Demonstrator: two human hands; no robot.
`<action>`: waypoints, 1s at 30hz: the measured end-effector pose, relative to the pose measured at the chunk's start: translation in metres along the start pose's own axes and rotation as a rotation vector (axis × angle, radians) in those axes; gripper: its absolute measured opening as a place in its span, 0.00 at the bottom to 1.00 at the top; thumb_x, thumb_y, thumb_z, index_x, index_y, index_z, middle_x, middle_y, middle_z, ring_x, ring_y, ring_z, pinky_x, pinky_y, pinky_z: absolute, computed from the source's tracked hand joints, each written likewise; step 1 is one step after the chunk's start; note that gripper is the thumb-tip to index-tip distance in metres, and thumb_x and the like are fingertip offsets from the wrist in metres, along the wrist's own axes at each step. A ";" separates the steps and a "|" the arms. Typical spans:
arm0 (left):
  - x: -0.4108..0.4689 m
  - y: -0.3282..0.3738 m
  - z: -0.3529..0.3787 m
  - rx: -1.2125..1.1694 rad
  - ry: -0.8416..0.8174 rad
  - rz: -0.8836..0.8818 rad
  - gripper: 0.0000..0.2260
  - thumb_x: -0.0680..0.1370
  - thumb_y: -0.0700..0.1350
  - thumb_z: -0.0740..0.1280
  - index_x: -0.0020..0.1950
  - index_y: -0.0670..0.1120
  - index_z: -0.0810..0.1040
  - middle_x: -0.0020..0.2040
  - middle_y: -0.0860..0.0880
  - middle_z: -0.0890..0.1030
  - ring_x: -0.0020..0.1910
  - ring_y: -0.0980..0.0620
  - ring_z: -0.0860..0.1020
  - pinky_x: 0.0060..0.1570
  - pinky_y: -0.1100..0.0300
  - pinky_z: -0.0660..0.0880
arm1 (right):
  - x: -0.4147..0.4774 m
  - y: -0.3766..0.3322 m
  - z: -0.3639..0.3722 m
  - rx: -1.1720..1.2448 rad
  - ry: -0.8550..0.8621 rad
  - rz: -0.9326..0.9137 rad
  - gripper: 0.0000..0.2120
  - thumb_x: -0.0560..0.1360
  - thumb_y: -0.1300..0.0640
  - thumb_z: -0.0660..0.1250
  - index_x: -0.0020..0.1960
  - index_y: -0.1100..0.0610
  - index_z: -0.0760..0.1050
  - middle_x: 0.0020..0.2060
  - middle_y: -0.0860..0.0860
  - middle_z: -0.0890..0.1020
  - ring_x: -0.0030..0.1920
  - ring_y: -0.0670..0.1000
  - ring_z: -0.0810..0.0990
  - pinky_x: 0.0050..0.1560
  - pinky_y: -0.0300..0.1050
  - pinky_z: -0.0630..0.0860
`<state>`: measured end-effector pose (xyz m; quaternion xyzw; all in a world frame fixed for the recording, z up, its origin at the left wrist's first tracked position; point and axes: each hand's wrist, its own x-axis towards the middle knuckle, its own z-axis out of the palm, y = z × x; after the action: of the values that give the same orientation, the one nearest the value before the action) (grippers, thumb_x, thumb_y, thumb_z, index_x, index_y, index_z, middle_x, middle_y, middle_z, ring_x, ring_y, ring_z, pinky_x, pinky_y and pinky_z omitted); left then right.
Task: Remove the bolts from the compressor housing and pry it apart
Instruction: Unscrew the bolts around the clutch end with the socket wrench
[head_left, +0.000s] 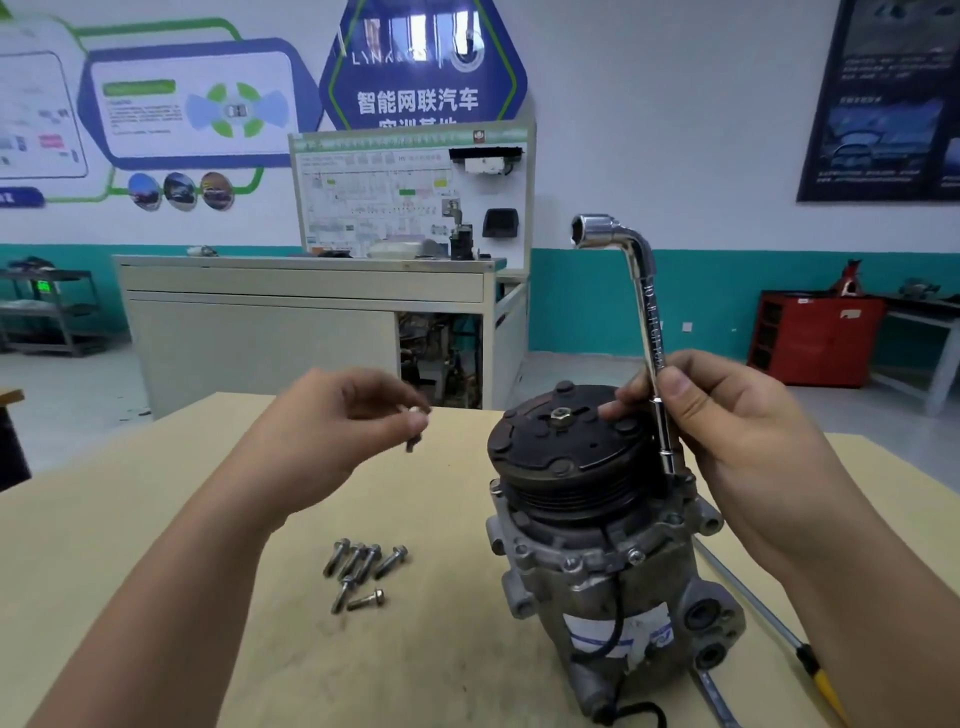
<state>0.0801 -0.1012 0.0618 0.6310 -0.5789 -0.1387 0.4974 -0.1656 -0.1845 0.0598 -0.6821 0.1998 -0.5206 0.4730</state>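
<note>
The grey compressor (613, 566) stands upright on the wooden table (156, 545), its black clutch pulley (569, 452) on top. My right hand (737, 431) grips the shaft of a chrome L-shaped socket wrench (644, 332), whose lower end sits at the housing's rim behind the pulley. My left hand (332, 431) hovers left of the compressor, pinching a single bolt (414, 431) that is blurred. Several removed bolts (361, 571) lie in a loose pile on the table below that hand.
A screwdriver with a yellow-and-black handle (810, 660) lies on the table right of the compressor. A black cable (639, 714) trails from the compressor's base. A grey cabinet with a training board (311, 322) stands behind the table, and a red tool cabinet (815, 338) is far right.
</note>
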 end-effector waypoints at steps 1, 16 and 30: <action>0.001 -0.014 -0.005 0.084 0.002 -0.050 0.02 0.73 0.44 0.73 0.40 0.51 0.83 0.36 0.52 0.85 0.43 0.46 0.82 0.48 0.51 0.76 | 0.000 0.000 -0.001 -0.005 0.001 0.000 0.10 0.69 0.50 0.61 0.38 0.54 0.78 0.37 0.55 0.84 0.41 0.50 0.82 0.43 0.41 0.78; -0.001 -0.136 0.000 0.653 -0.212 -0.462 0.07 0.70 0.48 0.76 0.39 0.52 0.78 0.37 0.56 0.80 0.36 0.60 0.77 0.29 0.69 0.67 | -0.001 0.001 -0.001 -0.029 -0.020 -0.041 0.10 0.69 0.51 0.61 0.36 0.49 0.81 0.37 0.54 0.84 0.42 0.49 0.82 0.44 0.39 0.79; -0.006 -0.135 0.010 0.687 -0.221 -0.492 0.09 0.70 0.51 0.76 0.41 0.52 0.77 0.41 0.54 0.76 0.41 0.55 0.74 0.33 0.67 0.67 | 0.000 0.003 -0.004 0.034 -0.045 -0.025 0.09 0.70 0.51 0.61 0.37 0.53 0.78 0.37 0.54 0.84 0.42 0.50 0.82 0.44 0.39 0.78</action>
<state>0.1511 -0.1231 -0.0519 0.8604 -0.4735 -0.1195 0.1457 -0.1686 -0.1870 0.0574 -0.6880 0.1716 -0.5144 0.4824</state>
